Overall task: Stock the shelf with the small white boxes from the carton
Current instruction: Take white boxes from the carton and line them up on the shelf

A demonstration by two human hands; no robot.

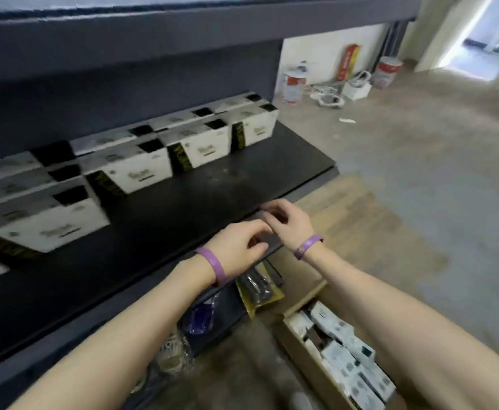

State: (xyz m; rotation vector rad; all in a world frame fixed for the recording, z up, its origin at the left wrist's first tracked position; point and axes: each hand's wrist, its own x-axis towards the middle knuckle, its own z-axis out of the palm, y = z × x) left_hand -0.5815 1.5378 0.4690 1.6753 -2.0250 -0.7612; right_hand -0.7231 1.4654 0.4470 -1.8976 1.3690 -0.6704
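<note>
Both my hands meet at the front edge of the dark shelf [201, 184]. My left hand [239, 242] and my right hand [285, 218] have curled fingers around a small dark flat item [269, 241] between them. Blur hides whether it is a box. Each wrist carries a purple band. Behind them, white boxes with black-and-yellow ends [141, 170] stand in rows along the back of the shelf. The open cardboard carton [298, 347] sits on the floor at lower right, below my right forearm. Several small white boxes [343, 353] lie in it.
A grey upper shelf board [183, 22] overhangs the rows. Packets in plastic [257, 287] lie on a lower shelf under my hands. Paint cans [294, 82] and white clutter stand by the far wall. Bare concrete floor [420, 173] spreads to the right.
</note>
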